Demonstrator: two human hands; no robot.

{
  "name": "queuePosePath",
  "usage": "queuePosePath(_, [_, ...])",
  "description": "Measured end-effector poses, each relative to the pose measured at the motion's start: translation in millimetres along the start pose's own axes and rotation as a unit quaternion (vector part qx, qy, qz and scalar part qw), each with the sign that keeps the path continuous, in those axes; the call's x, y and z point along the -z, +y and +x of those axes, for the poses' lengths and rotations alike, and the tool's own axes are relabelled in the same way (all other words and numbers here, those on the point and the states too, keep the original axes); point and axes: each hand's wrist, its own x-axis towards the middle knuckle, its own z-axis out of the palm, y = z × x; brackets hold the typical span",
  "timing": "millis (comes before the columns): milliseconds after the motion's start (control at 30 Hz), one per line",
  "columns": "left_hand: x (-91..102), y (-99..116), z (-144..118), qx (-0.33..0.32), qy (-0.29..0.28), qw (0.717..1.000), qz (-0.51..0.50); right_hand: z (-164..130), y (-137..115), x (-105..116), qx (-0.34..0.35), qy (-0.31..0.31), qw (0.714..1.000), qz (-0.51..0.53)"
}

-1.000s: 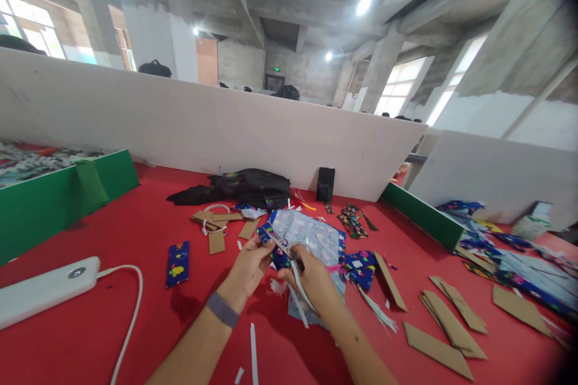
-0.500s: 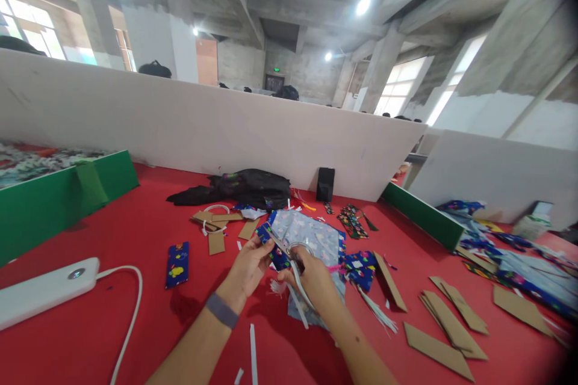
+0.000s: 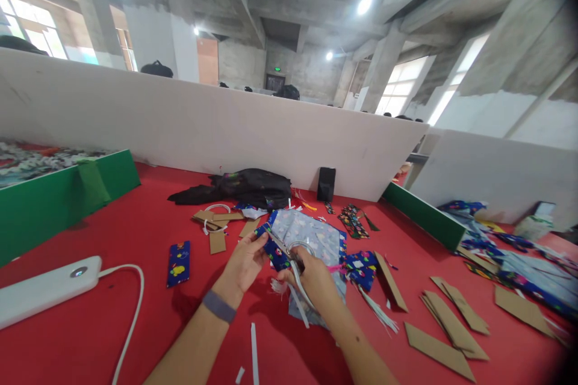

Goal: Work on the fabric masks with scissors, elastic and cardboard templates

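My left hand [image 3: 247,260] pinches the left end of a small blue patterned fabric piece [image 3: 279,255]. Around the handles of a pair of scissors [image 3: 280,243] my right hand [image 3: 308,277] is closed; the blades point up and left across the fabric piece. Whether the blades are apart is too small to tell. Beneath the hands lies a larger cloth [image 3: 311,230], pale side up with a blue patterned edge. A blue patterned bookmark-like strip [image 3: 179,264] rests to the left. Right of my right hand is another blue fabric piece [image 3: 360,269] with a white tassel [image 3: 382,313].
Cardboard strips [image 3: 454,322] are scattered at the right, with more cardboard pieces [image 3: 217,242] at the back left. A black cloth bundle [image 3: 248,186] and a phone [image 3: 326,184] sit by the white partition [image 3: 203,120]. A white power bank [image 3: 49,292] with a cable stands at left.
My left hand has shifted slightly left along the fabric piece, showing more of its patterned face. My right hand and the scissors are nearly in the same place.
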Motion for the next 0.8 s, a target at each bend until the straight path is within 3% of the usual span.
queuePosePath(333, [-1.0, -7.9, -2.1, 0.021, -0.006, 1.0, 0.016, -1.1, 2.6, 0.3, 0.035, 0.005, 0.999, 0.023])
queuePosePath(800, [-1.2, -9.9, -1.6, 0.02, -0.012, 1.0, 0.011, 0.2, 2.9, -0.5, 0.032, 0.003, 0.999, 0.036])
